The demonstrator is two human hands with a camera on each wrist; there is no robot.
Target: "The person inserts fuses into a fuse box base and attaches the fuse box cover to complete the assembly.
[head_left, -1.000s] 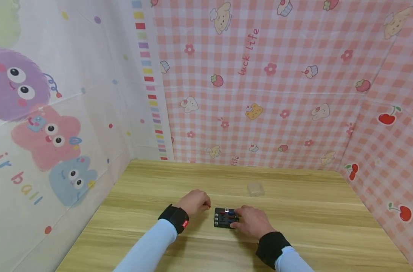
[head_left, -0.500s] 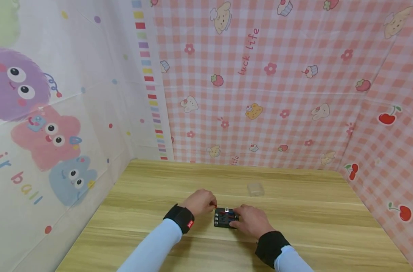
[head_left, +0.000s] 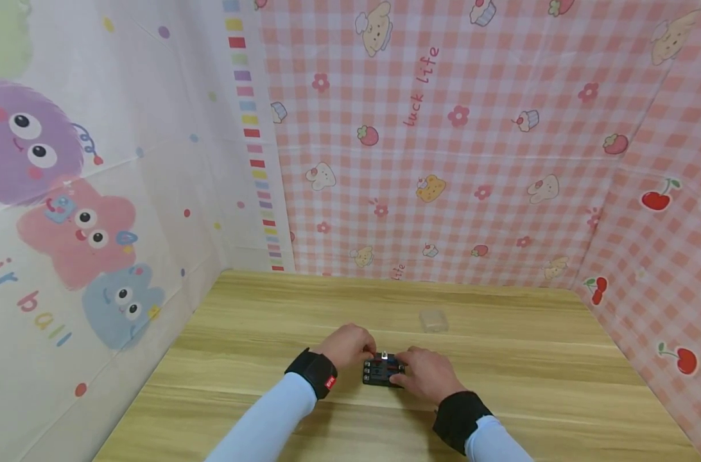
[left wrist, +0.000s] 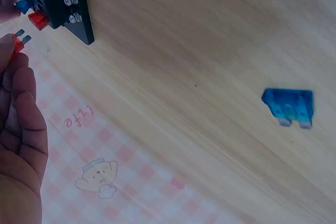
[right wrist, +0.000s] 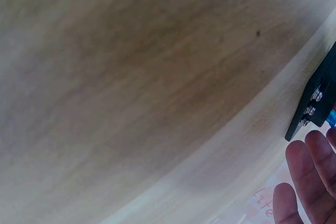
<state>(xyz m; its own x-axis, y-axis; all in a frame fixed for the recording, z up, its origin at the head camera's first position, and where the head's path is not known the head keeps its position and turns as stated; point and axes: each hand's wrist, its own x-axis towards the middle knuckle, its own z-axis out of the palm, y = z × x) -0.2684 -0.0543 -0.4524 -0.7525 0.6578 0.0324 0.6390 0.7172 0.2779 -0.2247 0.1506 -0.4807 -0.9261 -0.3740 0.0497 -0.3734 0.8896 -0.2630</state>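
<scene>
We saw a light wooden table (head_left: 501, 398) carrying a black fuse block (head_left: 380, 372) near its middle, a small clear plastic box (head_left: 433, 321) farther back to the right, and a loose blue fuse (left wrist: 288, 106) lying flat on the wood.

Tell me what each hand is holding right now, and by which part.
The left hand pinches a small red fuse by its plastic body, prongs pointing out. The right hand grips the black fuse block at its right edge.
</scene>
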